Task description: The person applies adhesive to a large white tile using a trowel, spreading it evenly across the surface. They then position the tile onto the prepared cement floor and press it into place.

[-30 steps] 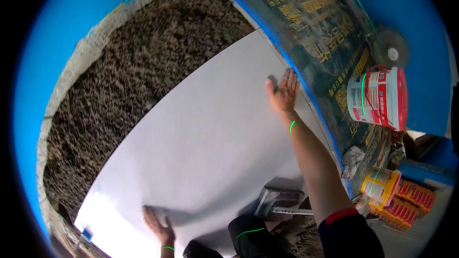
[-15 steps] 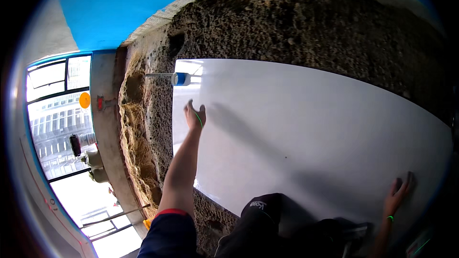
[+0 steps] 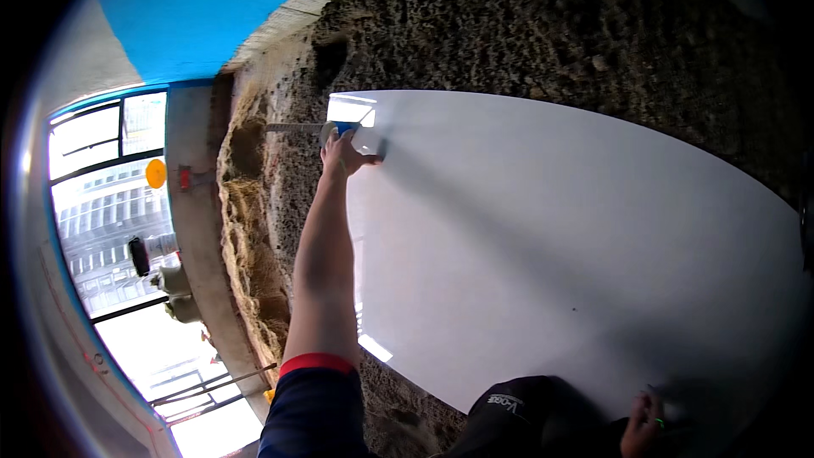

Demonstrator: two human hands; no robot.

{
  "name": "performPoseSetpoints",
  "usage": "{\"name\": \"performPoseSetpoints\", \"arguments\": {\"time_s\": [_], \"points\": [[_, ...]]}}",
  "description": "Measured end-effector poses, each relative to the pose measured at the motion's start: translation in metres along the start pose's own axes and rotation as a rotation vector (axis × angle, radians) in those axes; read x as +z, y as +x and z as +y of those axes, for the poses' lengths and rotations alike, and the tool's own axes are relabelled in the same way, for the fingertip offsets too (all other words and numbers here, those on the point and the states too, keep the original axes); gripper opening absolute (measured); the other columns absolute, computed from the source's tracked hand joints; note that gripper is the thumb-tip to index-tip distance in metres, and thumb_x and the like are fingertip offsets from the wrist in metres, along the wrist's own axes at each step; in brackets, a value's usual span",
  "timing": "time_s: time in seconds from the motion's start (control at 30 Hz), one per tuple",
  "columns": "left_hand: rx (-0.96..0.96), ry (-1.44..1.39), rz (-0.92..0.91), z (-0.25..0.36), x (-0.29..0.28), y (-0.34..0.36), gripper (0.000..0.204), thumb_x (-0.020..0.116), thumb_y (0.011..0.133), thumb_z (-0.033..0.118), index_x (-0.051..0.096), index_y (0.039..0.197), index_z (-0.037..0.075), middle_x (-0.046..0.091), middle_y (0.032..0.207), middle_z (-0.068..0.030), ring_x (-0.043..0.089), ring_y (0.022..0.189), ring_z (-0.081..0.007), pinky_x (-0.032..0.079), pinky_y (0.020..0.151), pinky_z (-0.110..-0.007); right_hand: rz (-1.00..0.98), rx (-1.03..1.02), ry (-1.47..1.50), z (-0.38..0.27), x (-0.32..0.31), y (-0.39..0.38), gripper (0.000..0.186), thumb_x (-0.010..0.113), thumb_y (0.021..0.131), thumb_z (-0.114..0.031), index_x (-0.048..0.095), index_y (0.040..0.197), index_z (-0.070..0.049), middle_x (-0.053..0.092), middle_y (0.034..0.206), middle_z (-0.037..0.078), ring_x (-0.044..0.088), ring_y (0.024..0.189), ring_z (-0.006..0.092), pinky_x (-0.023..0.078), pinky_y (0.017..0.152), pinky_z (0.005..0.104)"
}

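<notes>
A large glossy white panel [image 3: 543, 246] lies on rough, dark aggregate [image 3: 526, 34]. My left hand [image 3: 339, 153] reaches to the panel's upper-left corner, fingers at a small blue fitting [image 3: 346, 125] with a thin metal strip [image 3: 292, 128] running left from it; the thumb is spread out over the white surface. The fingers partly hide the fitting. Low on the right, my right hand [image 3: 644, 420] is beside my dark-clad knee [image 3: 517, 411] at the panel, fingers loosely extended and apart, with nothing visible in them.
Chipped, broken tan edging [image 3: 246, 254] runs down the left of the aggregate, beside a concrete strip [image 3: 191, 119] and a window [image 3: 106, 136] with some bags [image 3: 178, 288]. A bright blue painted surface [image 3: 195, 8] borders the top left.
The view swung left from the bucket side to the window side. Since then my left hand has moved up to the blue fitting, and my right hand appears lower in the picture.
</notes>
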State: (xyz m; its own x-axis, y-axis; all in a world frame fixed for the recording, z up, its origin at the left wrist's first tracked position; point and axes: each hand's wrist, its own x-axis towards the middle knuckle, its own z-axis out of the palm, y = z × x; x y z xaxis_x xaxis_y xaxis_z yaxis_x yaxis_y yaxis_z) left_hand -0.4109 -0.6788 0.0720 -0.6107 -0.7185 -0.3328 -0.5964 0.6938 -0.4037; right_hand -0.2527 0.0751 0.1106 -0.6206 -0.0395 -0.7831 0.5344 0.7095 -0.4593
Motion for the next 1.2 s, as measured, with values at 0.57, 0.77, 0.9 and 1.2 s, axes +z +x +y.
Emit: {"name": "performPoseSetpoints", "arguments": {"time_s": [0.57, 0.77, 0.9, 1.2], "points": [[2.073, -0.488, -0.212, 0.485, -0.026, -0.481, 0.015, 0.059, 0.080, 0.005, 0.065, 0.093, 0.000, 0.057, 0.124, -0.0108, 0.046, 0.126, -0.0315, 0.034, 0.111, -0.046, 0.689, -0.072, 0.477, 0.041, -0.097, 0.084, 0.042, 0.062, 0.091, -0.036, 0.058, 0.109, 0.001, 0.064, 0.096, 0.018, 0.064, 0.079, 0.0275, 0.051, 0.069, 0.0355], [1.918, -0.651, -0.020, 0.563, -0.041, -0.514, 0.038, 0.059, 0.086, 0.020, 0.052, 0.119, 0.003, 0.043, 0.140, -0.0144, 0.035, 0.136, -0.0314, 0.030, 0.111, -0.049, 1.001, 0.290, 0.629, 0.148, -0.156, 0.078, 0.054, 0.057, 0.093, -0.037, 0.057, 0.053, -0.001, 0.058, 0.049, 0.012, 0.059, 0.046, 0.0255, 0.046, 0.049, 0.0389], [1.465, -0.417, 0.483, 0.648, -0.034, -0.459, 0.069, 0.046, 0.095, 0.045, 0.025, 0.149, 0.008, 0.024, 0.154, -0.0153, 0.019, 0.144, -0.0334, 0.019, 0.115, -0.053, 1.288, 0.359, 0.873, 0.193, -0.208, 0.071, 0.031, 0.059, 0.095, -0.028, 0.060, 0.094, 0.003, 0.063, 0.063, 0.007, 0.059, 0.050, 0.0124, 0.046, 0.046, 0.0268], [1.268, -0.314, 0.525, 0.681, -0.052, -0.492, 0.073, 0.040, 0.095, 0.052, 0.022, 0.151, 0.009, 0.021, 0.156, -0.0145, 0.016, 0.145, -0.0320, 0.013, 0.117, -0.049, 1.346, 0.354, 0.978, 0.227, -0.300, 0.099, 0.030, 0.061, 0.094, -0.023, 0.056, 0.099, 0.006, 0.062, 0.070, 0.009, 0.059, 0.055, 0.0142, 0.050, 0.051, 0.0272]]}}
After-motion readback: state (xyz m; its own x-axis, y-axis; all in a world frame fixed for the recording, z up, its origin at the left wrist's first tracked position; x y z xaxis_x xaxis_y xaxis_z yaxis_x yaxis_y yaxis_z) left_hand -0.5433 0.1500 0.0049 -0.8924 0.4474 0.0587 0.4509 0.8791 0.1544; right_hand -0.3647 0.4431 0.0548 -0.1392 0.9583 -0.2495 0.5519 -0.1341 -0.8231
